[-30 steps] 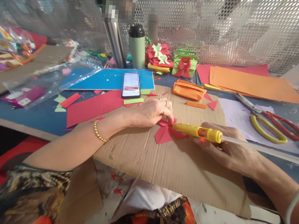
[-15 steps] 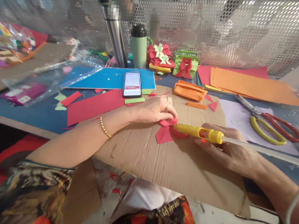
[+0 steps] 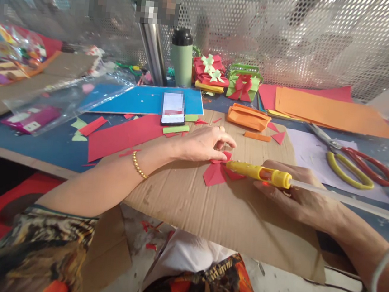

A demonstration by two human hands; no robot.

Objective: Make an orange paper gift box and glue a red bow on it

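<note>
A red paper bow [image 3: 215, 174] lies on the brown cardboard [image 3: 189, 209] in front of me. My left hand [image 3: 211, 144] rests over its upper end, the thumb touching the paper and the fingers lifted apart from it. From the right, my right hand [image 3: 296, 191] grips a yellow glue gun [image 3: 260, 173] with a small red light on its side. The gun's nozzle touches or nearly touches the middle of the bow. A long translucent glue stick [image 3: 340, 197] sticks out of the gun's back end.
Scissors [image 3: 349, 166] lie on pale purple paper at the right. An orange folded paper piece [image 3: 248, 118], a phone [image 3: 173, 108] and a green bottle [image 3: 181, 58] stand or lie beyond the hands. A white cable [image 3: 375, 280] hangs at the lower right.
The fingers of my left hand have lifted and spread away from the bow, while the thumb stays on it. My right hand and the glue gun have hardly moved.
</note>
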